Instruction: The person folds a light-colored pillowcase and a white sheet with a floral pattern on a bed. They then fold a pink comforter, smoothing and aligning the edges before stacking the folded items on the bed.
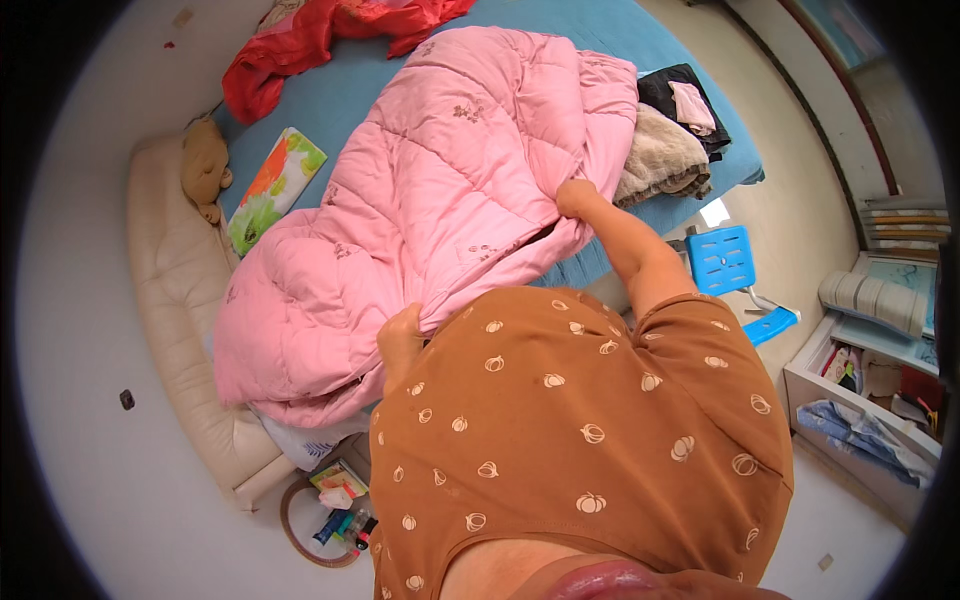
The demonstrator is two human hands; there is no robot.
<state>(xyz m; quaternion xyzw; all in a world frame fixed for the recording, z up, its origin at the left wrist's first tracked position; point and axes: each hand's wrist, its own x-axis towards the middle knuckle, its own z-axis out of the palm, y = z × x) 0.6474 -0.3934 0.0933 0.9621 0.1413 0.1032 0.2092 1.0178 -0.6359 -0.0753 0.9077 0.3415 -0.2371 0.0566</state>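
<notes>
A puffy pink quilt (465,165) with small printed sprigs lies bunched over a bed with a blue sheet (615,30). My left hand (401,334) grips the quilt's near edge, close to my body. Farther right along that edge, my right hand (577,198) is closed on a gathered fold. Between the two hands the edge runs slantwise, with a dark gap in it near my right hand. The quilt's left part bulges towards the cream headboard (176,300) and overhangs a white pillow (307,439).
Red fabric (300,52), a plush toy (204,169) and a flowered folded cloth (274,191) lie at the upper left. Beige fur fabric (660,154) and dark clothing (664,86) lie right of the quilt. A blue plastic seat (720,259) and an open drawer (862,405) stand at right.
</notes>
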